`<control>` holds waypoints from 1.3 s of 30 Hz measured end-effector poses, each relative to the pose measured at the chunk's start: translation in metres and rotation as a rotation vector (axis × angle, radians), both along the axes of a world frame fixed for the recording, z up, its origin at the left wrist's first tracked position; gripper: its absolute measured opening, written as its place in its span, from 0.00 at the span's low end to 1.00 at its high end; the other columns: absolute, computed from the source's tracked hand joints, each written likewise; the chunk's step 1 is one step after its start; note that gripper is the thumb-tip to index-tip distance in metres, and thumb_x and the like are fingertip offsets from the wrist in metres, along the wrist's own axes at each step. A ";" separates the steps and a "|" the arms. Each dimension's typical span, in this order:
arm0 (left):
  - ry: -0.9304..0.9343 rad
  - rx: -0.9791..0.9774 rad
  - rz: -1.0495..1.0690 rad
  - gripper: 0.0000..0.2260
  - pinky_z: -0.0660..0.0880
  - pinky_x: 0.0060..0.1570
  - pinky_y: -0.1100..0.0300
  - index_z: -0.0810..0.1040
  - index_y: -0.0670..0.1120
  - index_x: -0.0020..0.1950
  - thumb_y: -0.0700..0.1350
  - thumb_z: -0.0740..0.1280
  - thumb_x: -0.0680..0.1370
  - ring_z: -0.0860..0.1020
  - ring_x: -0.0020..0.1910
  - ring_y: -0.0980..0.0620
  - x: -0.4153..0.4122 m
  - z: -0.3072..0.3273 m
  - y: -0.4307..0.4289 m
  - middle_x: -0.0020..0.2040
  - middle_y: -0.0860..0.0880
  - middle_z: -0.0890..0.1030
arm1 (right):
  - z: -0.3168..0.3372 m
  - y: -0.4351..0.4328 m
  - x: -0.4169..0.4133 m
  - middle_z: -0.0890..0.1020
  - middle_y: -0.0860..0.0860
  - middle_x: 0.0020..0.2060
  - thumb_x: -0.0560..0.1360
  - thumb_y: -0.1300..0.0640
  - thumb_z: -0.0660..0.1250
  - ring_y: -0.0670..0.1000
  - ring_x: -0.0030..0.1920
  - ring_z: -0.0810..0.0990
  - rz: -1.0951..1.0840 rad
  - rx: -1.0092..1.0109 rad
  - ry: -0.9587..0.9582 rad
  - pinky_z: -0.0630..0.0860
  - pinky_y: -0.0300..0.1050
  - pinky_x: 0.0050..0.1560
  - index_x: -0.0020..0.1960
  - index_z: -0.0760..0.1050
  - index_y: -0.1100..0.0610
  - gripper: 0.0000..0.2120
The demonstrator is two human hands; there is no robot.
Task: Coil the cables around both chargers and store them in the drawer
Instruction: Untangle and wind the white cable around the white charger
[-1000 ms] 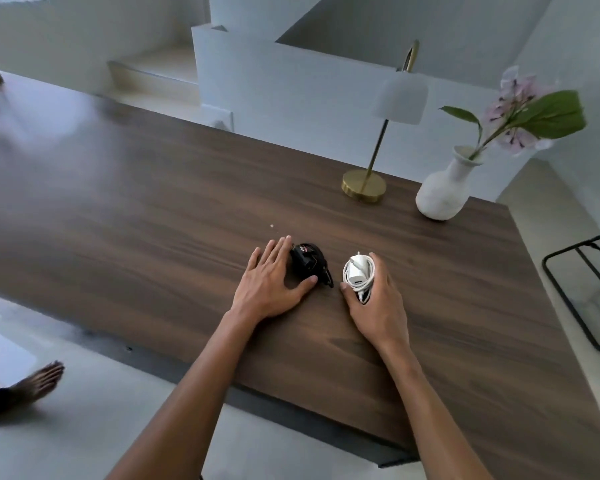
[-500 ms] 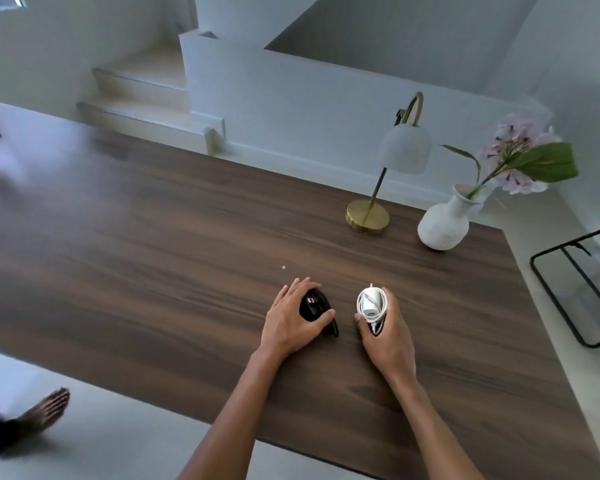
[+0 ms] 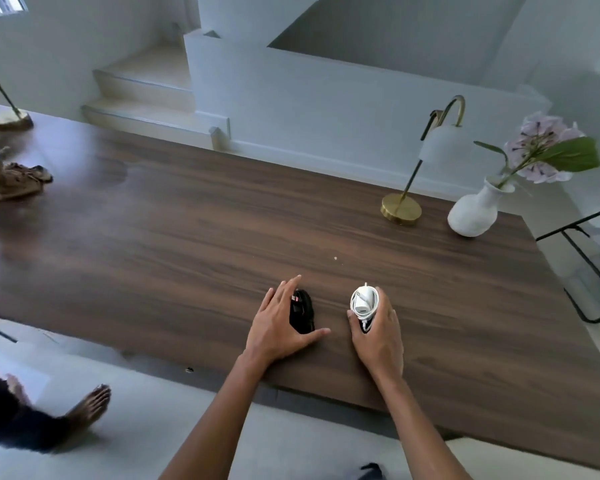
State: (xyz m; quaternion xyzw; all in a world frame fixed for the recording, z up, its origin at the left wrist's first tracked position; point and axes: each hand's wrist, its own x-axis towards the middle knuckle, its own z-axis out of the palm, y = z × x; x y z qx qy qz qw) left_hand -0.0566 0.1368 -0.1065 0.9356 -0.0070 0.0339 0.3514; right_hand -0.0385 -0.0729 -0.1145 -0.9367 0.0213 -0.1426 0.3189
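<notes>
Two chargers with their cables coiled round them lie on the dark wooden table (image 3: pixel 153 244) near its front edge. My left hand (image 3: pixel 278 327) rests beside and partly over the black charger (image 3: pixel 302 311), fingers fairly straight along its left side and the thumb stretched out on the table below it. A short way to the right, my right hand (image 3: pixel 378 334) grips the white charger (image 3: pixel 363 301), thumb on its left and fingers curled round its right side. No drawer is in view.
A lamp with a gold base (image 3: pixel 400 209) and a white vase with a pink flower (image 3: pixel 473 216) stand at the back right. A black metal frame (image 3: pixel 589 271) stands off the table's right end. Brown objects (image 3: pixel 14 181) lie far left. A person's bare foot (image 3: pixel 90 407) is on the floor.
The view has lifted and pulled back, showing more of the room. Both hands stay at their chargers, and my left thumb now reaches round below the black one.
</notes>
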 end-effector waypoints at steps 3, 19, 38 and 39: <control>-0.015 0.018 0.000 0.47 0.45 0.80 0.61 0.56 0.51 0.81 0.65 0.72 0.68 0.55 0.81 0.57 -0.002 -0.008 0.004 0.80 0.57 0.62 | 0.000 0.008 -0.013 0.77 0.55 0.64 0.76 0.48 0.71 0.57 0.62 0.76 -0.033 -0.005 0.002 0.75 0.54 0.63 0.75 0.63 0.57 0.32; 0.006 0.337 0.114 0.37 0.43 0.81 0.49 0.56 0.53 0.82 0.70 0.52 0.77 0.48 0.83 0.48 -0.014 -0.018 0.019 0.84 0.47 0.52 | -0.017 0.032 -0.029 0.62 0.61 0.78 0.75 0.31 0.52 0.60 0.80 0.58 -0.087 -0.350 0.123 0.54 0.57 0.79 0.78 0.61 0.60 0.42; -0.021 0.410 0.097 0.30 0.47 0.81 0.48 0.55 0.50 0.83 0.61 0.46 0.83 0.51 0.83 0.45 -0.102 -0.030 0.047 0.83 0.45 0.54 | -0.017 0.066 -0.115 0.63 0.62 0.78 0.82 0.41 0.49 0.61 0.79 0.60 -0.101 -0.416 0.153 0.59 0.59 0.78 0.79 0.58 0.65 0.35; -0.036 0.404 0.088 0.29 0.48 0.81 0.48 0.56 0.50 0.83 0.60 0.47 0.83 0.52 0.83 0.45 -0.110 -0.033 0.051 0.83 0.45 0.55 | -0.018 0.070 -0.123 0.63 0.61 0.78 0.83 0.42 0.48 0.61 0.79 0.60 -0.097 -0.408 0.145 0.59 0.58 0.78 0.79 0.57 0.64 0.34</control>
